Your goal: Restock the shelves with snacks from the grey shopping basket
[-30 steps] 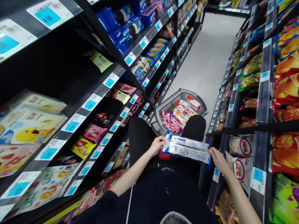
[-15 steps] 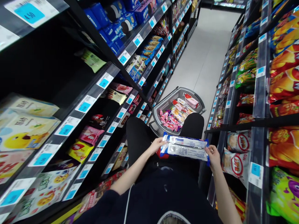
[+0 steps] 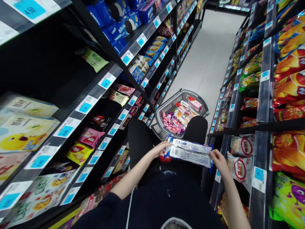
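A long blue-and-white snack packet [image 3: 190, 152] lies crosswise over my lap, its printed back with a lengthwise seam facing up. My left hand [image 3: 160, 149] is closed on its left end. At the other end, my right hand [image 3: 217, 159] pinches the blue crimped edge. Just beyond my knees a grey shopping basket [image 3: 164, 107] stands on the floor, holding several pink, white and red snack packets [image 3: 182, 113]. Something red shows partly under the packet's left end; I cannot tell what it is.
Shelves with price tags [image 3: 85, 104] rise close on my left, bearing blue cookie packs [image 3: 130, 25] and yellow-and-cream packs [image 3: 26, 130]. Shelves on my right hold bagged snacks [image 3: 289, 76] and white bags with red ovals [image 3: 240, 168]. The pale aisle floor [image 3: 209, 54] runs ahead between them.
The packet has tilted slightly, its right end a little lower. My right hand has shifted slightly along with it. Both hands keep their hold, and the basket stays in place.
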Available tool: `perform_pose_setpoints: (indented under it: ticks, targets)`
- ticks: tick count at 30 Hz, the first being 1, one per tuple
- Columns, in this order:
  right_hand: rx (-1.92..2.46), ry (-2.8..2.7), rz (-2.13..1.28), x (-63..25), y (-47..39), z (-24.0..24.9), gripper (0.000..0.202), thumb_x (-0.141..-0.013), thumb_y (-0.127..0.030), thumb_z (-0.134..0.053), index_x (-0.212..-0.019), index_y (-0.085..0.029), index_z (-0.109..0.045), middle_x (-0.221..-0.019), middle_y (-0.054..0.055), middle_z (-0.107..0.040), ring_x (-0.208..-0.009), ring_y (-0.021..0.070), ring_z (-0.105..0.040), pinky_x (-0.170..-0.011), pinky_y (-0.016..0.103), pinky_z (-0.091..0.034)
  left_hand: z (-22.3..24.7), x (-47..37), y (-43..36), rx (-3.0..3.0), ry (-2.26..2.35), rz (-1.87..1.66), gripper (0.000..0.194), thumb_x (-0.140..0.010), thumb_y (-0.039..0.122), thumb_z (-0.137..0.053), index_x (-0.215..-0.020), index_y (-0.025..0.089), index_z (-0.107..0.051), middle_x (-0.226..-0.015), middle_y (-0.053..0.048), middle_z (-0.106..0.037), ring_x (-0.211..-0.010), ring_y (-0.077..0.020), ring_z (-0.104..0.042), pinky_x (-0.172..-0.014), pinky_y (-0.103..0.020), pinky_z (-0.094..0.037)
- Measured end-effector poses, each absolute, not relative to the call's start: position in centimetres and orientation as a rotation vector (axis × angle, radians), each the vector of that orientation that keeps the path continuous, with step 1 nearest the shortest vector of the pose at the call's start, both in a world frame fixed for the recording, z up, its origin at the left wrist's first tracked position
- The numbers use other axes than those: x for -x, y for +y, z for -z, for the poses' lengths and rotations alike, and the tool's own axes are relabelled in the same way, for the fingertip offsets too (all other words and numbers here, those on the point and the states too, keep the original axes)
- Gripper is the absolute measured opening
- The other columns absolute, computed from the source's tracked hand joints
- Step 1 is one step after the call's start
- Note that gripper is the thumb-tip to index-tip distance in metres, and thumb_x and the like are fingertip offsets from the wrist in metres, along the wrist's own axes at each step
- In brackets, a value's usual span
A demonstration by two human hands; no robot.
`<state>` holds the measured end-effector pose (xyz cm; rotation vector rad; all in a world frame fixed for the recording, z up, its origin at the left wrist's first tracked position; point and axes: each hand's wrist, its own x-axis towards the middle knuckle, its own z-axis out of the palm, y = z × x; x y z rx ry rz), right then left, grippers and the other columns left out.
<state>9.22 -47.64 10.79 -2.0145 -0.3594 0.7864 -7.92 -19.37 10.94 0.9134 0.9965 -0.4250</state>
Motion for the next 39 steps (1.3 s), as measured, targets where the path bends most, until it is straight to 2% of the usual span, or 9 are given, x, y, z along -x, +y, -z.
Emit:
perform_pose_setpoints:
  ticks: [3, 6, 11, 15, 20, 27, 30, 35, 39]
  targets:
    - [2.042, -0.422, -0.806, -8.8, -48.1, -10.8, 0.038, -0.075, -0.056, -0.053, -0.064, -0.021, -0.044, -0.057, -0.005, -0.038, -0.053, 0.0124, -0.037, -0.051, 0.024, -0.03, -10.7, 8.2, -19.3, -0.941, 1.057, 0.429, 0.038, -0.066, 0.038, -0.064, -0.097, 0.017, -0.055, -0.074, -0.002, -0.059, -0.061, -0.0149, -0.058, -0.047, -0.023, -0.049]
    - [2.02, -0.444, -0.812, -8.2, -48.6, -10.8, 0.038, -0.069, -0.056, -0.061, -0.066, -0.02, -0.047, -0.056, -0.005, -0.04, -0.052, 0.0119, -0.037, -0.05, 0.023, -0.031, -10.0, 8.6, -19.5, -1.033, 1.06, 0.335, 0.032, -0.071, 0.04, -0.059, -0.092, 0.017, -0.052, -0.072, -0.001, -0.055, -0.058, -0.0119, -0.054, -0.048, -0.021, -0.045]
    - [1.954, -0.396, -0.837, -7.5, -49.2, -11.0, 0.041, -0.06, -0.056, -0.069, -0.075, -0.02, -0.053, -0.056, -0.005, -0.044, -0.052, 0.0126, -0.041, -0.05, 0.024, -0.035, -9.5, 9.5, -19.9, -1.256, 0.758, -0.057, 0.051, -0.065, 0.032, -0.069, -0.108, 0.02, -0.044, -0.096, -0.002, -0.053, -0.069, -0.0089, -0.053, -0.06, -0.019, -0.043]
    - [1.94, -0.341, -0.863, -7.3, -49.5, -11.0, 0.043, -0.054, -0.053, -0.074, -0.071, -0.02, -0.052, -0.057, -0.005, -0.044, -0.051, 0.0124, -0.041, -0.049, 0.024, -0.036, -10.1, 9.7, -19.6, -1.357, 0.676, -0.018, 0.034, -0.066, 0.031, -0.069, -0.09, 0.016, -0.05, -0.088, 0.0, -0.051, -0.059, -0.0057, -0.043, -0.055, -0.017, -0.036]
    - [1.939, -0.379, -0.863, -7.4, -49.4, -10.8, 0.036, -0.058, -0.045, -0.074, -0.072, -0.02, -0.051, -0.058, -0.006, -0.041, -0.051, 0.0114, -0.038, -0.049, 0.023, -0.033, -10.8, 9.2, -19.3, -1.333, 0.706, 0.0, 0.033, -0.061, 0.027, -0.073, -0.083, 0.016, -0.052, -0.079, 0.002, -0.05, -0.061, -0.0069, -0.044, -0.056, -0.017, -0.036]
    - [1.865, -0.225, -0.773, -6.6, -49.3, -10.4, 0.032, -0.068, -0.047, -0.066, -0.067, -0.02, -0.05, -0.054, -0.006, -0.037, -0.049, 0.0107, -0.035, -0.047, 0.022, -0.029, -10.7, 9.2, -19.3, -0.774, 0.822, -0.043, 0.053, -0.057, 0.018, -0.076, -0.104, 0.014, -0.053, -0.087, -0.005, -0.061, -0.079, -0.0157, -0.061, -0.075, -0.027, -0.047]
    - [1.784, -0.094, -0.694, -4.9, -48.1, -10.8, 0.032, -0.065, -0.046, -0.069, -0.068, -0.02, -0.051, -0.057, -0.004, -0.045, -0.051, 0.0121, -0.042, -0.048, 0.023, -0.034, -11.1, 8.9, -19.6, -0.537, 0.791, -0.119, 0.051, -0.055, 0.015, -0.076, -0.101, 0.012, -0.054, -0.09, -0.008, -0.064, -0.082, -0.0184, -0.063, -0.078, -0.03, -0.049]
    - [1.697, -0.172, -0.488, -0.6, -42.9, -12.9, 0.025, -0.068, -0.04, -0.069, -0.067, -0.021, -0.053, -0.068, -0.002, -0.05, -0.066, 0.0161, -0.053, -0.064, 0.028, -0.045, -13.8, 6.6, -22.5, -0.413, 0.76, -0.486, 0.06, -0.057, 0.03, -0.076, -0.109, 0.015, -0.051, -0.097, -0.009, -0.065, -0.093, -0.0243, -0.062, -0.082, -0.036, -0.049]
    - [1.738, -0.331, -0.491, 0.9, -39.7, -15.7, 0.021, -0.074, -0.041, -0.064, -0.071, -0.021, -0.057, -0.073, 0.002, -0.056, -0.072, 0.02, -0.057, -0.07, 0.032, -0.046, -17.2, 5.4, -23.0, -0.539, 0.74, -0.505, 0.073, -0.053, 0.015, -0.077, -0.118, 0.018, -0.046, -0.102, -0.009, -0.065, -0.094, -0.0266, -0.061, -0.083, -0.039, -0.048]
